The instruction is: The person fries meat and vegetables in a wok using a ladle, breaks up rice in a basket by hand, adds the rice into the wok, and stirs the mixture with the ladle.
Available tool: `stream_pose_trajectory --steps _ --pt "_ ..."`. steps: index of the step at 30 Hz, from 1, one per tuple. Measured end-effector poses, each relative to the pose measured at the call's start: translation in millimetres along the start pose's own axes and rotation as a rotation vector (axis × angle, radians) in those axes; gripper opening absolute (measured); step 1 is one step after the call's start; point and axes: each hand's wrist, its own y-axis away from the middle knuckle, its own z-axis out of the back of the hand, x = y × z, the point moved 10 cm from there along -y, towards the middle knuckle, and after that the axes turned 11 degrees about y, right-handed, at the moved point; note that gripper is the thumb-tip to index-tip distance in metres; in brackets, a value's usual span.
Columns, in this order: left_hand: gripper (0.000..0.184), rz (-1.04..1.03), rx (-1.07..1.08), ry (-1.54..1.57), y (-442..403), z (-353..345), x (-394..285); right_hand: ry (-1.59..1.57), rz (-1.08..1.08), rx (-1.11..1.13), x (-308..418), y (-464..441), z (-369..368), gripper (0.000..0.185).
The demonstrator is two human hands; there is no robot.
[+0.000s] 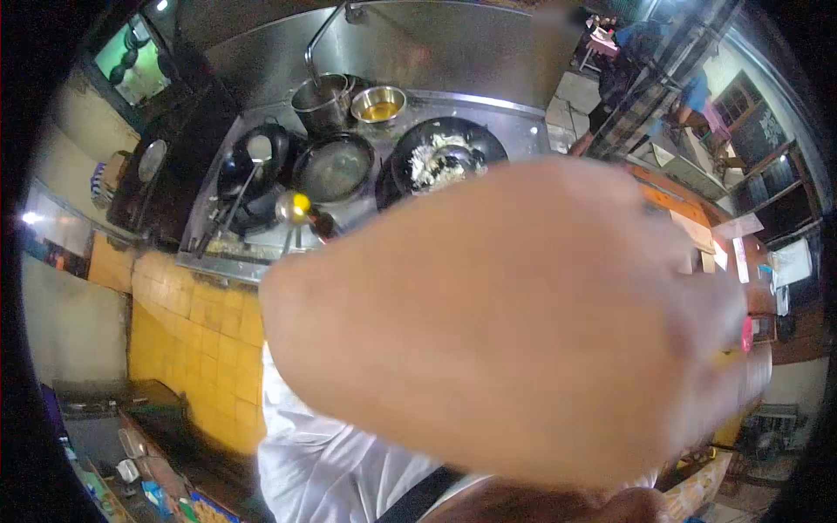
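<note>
A bare arm and hand, very near the camera, cover the middle of the head view. It appears to be my left hand [697,340], reaching across to the right, with its fingers smeared by motion; I cannot tell whether it holds anything. My right hand cannot be made out. Just beyond the arm shows a shiny ladle bowl [296,207] with something yellow at it; its dark handle passes behind the arm. Further back, a black wok [493,131] holds white pieces of food and a dark ladle. Beside it sits a dark round pan [336,166] with a greyish inside.
On the steel stove [418,103] stand a tall pot [321,103] beneath a tap and a metal bowl [380,106] of yellowish liquid. Another black wok [253,152] with a long-handled utensil is at the left. Yellow tiles [196,322] face the stove's front. People [641,52] are at the far right.
</note>
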Motion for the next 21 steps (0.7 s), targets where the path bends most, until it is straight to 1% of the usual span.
stream_pose_trajectory --steps 2,3,5,6,7,8,10,12,13,15,16,17,18,20,21 --pt "0.040 0.001 -0.053 0.013 9 19 7 -0.202 -0.181 -0.075 -15 15 -13 0.049" --pt "0.039 0.001 -0.098 0.004 15 32 9 -0.291 -0.272 -0.119 -29 17 0 0.051" --pt "0.039 -0.008 -0.196 -0.020 31 69 5 -0.458 -0.320 0.065 -33 39 16 0.055" --pt "0.038 -0.047 -0.237 -0.023 37 91 -5 -0.414 -0.371 0.052 -39 51 17 0.054" --pt "0.038 -0.116 -0.245 -0.019 40 111 -22 -0.419 -0.367 0.054 -43 59 14 0.054" --pt "0.038 -0.191 -0.209 0.004 38 121 -40 -0.439 -0.375 0.075 -45 67 17 0.051" --pt "0.037 -0.314 -0.105 0.062 30 118 -65 -0.461 -0.373 0.109 -45 71 16 0.049" --pt "0.037 -0.345 -0.022 0.068 22 107 -69 -0.605 -0.370 0.102 -48 74 1 0.051" --pt "0.037 -0.339 0.003 0.066 17 103 -64 -0.602 -0.351 0.113 -49 75 -4 0.051" --pt "0.036 -0.311 0.034 0.052 9 100 -57 -0.618 -0.381 0.120 -56 81 -20 0.053" --pt "0.036 -0.298 0.053 0.040 7 100 -55 -0.678 -0.323 0.045 -56 81 -29 0.056" --pt "0.036 -0.289 0.076 0.039 5 98 -55 -0.623 -0.327 0.105 -59 81 -39 0.058" --pt "0.035 -0.274 0.095 0.049 2 94 -52 -0.624 -0.304 0.057 -59 84 -33 0.058" --pt "0.035 -0.246 0.122 0.049 -2 87 -48 -0.665 -0.314 0.135 -62 86 -45 0.059" --pt "0.035 -0.223 0.140 0.051 -4 82 -44 -0.724 -0.353 0.233 -63 92 -57 0.056"
